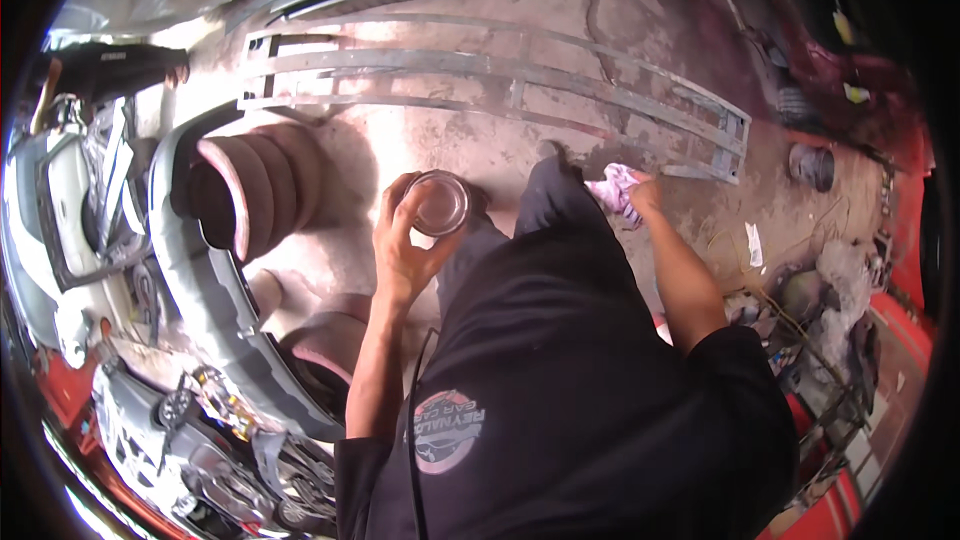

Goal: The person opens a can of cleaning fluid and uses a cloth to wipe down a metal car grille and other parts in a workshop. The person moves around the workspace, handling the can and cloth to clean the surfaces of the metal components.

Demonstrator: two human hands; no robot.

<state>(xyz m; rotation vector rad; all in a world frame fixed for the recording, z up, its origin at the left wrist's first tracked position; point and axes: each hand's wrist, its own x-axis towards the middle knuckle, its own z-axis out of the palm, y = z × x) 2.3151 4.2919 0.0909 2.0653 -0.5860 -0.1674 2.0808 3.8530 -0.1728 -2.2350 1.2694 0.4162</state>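
Labels in your view: one round badge, one paper slip.
Your dark shirt carries a round red, grey and white badge (pixel 445 432) at the chest; a small white slip (pixel 753 243) lies on the floor to your right.

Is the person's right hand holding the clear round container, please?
No, the left hand holds the clear round container, while the right hand grasps a pink cloth.

Harsh daylight is thrown from the upper left, where glare is blown out; the right rim is left dark, edges are bent, detail is softened.
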